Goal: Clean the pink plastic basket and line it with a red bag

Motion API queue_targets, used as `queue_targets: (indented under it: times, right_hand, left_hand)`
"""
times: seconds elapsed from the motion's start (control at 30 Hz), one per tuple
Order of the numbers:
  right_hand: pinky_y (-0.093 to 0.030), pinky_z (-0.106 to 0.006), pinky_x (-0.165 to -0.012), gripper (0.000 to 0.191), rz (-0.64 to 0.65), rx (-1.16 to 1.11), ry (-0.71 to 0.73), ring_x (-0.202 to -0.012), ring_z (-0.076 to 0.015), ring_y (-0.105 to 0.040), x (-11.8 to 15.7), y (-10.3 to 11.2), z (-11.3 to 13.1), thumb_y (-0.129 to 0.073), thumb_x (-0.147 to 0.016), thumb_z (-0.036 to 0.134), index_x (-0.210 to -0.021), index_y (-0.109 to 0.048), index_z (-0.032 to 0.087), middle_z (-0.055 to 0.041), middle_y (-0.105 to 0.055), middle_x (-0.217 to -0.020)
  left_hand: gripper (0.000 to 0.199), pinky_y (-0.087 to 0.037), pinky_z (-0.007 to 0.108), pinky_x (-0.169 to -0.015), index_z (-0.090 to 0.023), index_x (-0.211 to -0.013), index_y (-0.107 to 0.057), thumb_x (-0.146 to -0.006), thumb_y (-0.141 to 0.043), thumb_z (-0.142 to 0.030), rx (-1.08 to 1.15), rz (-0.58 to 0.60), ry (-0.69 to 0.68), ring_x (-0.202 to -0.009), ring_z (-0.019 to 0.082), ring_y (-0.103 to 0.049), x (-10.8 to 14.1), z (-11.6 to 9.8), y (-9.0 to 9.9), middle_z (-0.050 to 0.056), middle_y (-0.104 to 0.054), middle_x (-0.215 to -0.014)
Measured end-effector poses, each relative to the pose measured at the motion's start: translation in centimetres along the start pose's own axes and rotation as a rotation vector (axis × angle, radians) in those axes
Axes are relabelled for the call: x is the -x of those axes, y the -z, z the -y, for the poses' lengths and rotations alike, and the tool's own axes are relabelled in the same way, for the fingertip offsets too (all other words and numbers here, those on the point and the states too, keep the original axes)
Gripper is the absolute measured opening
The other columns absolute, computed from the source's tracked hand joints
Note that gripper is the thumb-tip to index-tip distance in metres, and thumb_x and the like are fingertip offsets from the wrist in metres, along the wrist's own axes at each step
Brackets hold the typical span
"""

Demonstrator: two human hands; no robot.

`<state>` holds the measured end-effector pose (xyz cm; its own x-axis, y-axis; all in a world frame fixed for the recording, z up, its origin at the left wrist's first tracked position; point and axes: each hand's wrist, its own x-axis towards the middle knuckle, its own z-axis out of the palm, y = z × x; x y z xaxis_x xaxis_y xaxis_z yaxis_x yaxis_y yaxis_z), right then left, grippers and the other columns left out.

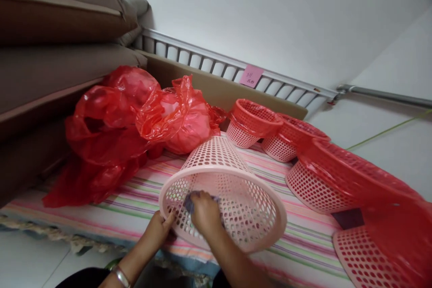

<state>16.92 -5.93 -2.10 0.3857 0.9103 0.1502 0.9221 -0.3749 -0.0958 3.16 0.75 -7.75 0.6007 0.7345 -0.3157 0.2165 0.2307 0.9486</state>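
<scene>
A pale pink perforated plastic basket [216,150] lies on its side, its wide mouth facing me. My left hand [161,227] grips the basket's rim at the lower left, thumb on the inside and the other fingers mostly hidden. Inside the mouth, my right hand [204,211] is closed around a bunched greyish-purple cloth [189,202] and presses it towards the inner wall. The basket rests on a striped cloth cover [135,209].
Red plastic bags [111,135] with pink contents lie at the left, beside stacked brown cushions [60,18]. Several pink baskets lined with red bags, including a small basket [243,137], run along the right. Behind stands a white radiator [195,59] bearing a pink note [251,75].
</scene>
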Motion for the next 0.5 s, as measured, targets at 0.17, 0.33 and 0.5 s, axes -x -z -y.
queue_targets:
  times: [0.17, 0.33, 0.5]
  right_hand:
    - [-0.043, -0.033, -0.073, 0.03, 0.128, 0.0, 0.113, -0.092, -0.0251, -0.053, 6.8, 0.2, 1.7, -0.052, -0.063, 0.012, -0.089, -0.06, 0.025, -0.0062, -0.058, -0.096]
    - [-0.042, -0.03, -0.078, 0.036, 0.052, -0.018, 0.059, -0.095, -0.0225, -0.053, 4.8, 0.2, 0.5, -0.054, -0.064, 0.012, -0.096, -0.059, 0.026, -0.0045, -0.058, -0.098]
    - [-0.045, -0.031, -0.075, 0.033, -0.08, 0.017, -0.048, -0.091, -0.0225, -0.056, -1.6, -0.5, -0.3, -0.052, -0.071, 0.015, -0.102, -0.059, 0.024, -0.0063, -0.06, -0.097]
  left_hand:
    - [0.05, -0.049, 0.029, -0.044, -0.016, -0.067, -0.058, -0.064, -0.053, -0.066, 0.019, 0.023, -0.013, -0.045, 0.022, -0.064, 0.8, -0.8, 0.3, 0.003, -0.064, -0.048]
    - [0.05, -0.05, 0.029, -0.043, -0.017, -0.07, -0.055, -0.064, -0.053, -0.066, 0.022, 0.035, 0.01, -0.042, 0.021, -0.063, 0.8, -0.3, 0.1, 0.0, -0.06, -0.043]
    - [0.049, -0.05, 0.03, -0.043, -0.018, -0.07, -0.054, -0.063, -0.055, -0.066, 0.025, 0.036, 0.036, -0.042, 0.021, -0.062, 0.5, 0.0, 0.0, -0.001, -0.059, -0.044]
